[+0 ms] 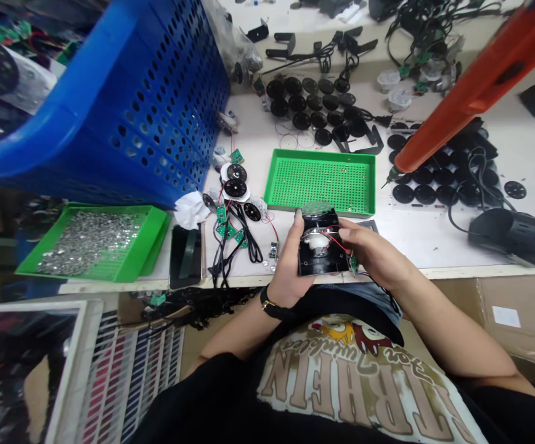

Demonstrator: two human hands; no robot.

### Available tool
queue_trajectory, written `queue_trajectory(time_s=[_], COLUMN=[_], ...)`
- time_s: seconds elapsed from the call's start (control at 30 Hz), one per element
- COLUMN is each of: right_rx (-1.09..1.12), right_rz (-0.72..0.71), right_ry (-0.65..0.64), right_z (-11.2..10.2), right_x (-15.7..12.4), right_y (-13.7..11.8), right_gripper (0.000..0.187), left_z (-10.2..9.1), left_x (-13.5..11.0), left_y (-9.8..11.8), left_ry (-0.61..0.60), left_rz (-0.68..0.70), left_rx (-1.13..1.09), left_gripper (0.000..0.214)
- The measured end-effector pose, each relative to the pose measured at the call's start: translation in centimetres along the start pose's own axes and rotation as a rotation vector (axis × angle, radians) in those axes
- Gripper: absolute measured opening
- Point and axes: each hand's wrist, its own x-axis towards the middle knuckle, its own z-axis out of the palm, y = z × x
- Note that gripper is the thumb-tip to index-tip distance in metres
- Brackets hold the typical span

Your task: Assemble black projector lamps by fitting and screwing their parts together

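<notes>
Both my hands hold a square black plastic housing point(318, 256) above the table's front edge, with a round clear part point(316, 208) at its far end. My left hand point(288, 259), with a black wristwatch point(273, 305) on its wrist, grips the housing's left side. My right hand point(369, 246) holds its right side, fingers over the top. A white and metal part point(317, 239) sits in the housing, with a red wire point(339, 242) crossing it. A small green circuit board point(353, 264) hangs at the housing's right corner, next to my right hand.
A green perforated tray point(318, 180) lies just beyond my hands. Black discs point(404, 193), cables and circuit boards point(225, 229) cover the white table point(517, 148). A blue perforated crate point(142, 105) stands at left, above a green tray of small silver parts point(87, 243). An orange tube point(480, 86) crosses the upper right.
</notes>
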Motion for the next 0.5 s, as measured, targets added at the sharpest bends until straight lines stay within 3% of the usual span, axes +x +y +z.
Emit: queue_trajectory(time_s=[0.13,0.3,0.37,0.5], right_rx=[-0.041,-0.279,-0.341,-0.521], right_rz=[0.032,-0.123,-0.258,-0.633], right_ry=[0.015,0.140,0.235,0.374], right_z=[-0.3,-1.0,-1.1,-0.7], right_x=[0.4,-0.5,-1.3,-2.5], right_y=[-0.3,0.1,0.6,1.5], right_gripper=[0.045,0.052,0.049,0.023], left_z=[-0.2,-0.6,-0.8,-1.3], left_x=[0.6,0.5,0.4,0.3], left_y=[0.1,-0.1,-0.2,-0.6], left_ry=[-0.104,-0.110,-0.079,-0.087], left_rz=[-0.037,0.032,0.085,0.157], left_rx=[-0.014,-0.007,0.001,0.011], left_gripper=[0.052,0.051,0.051,0.055])
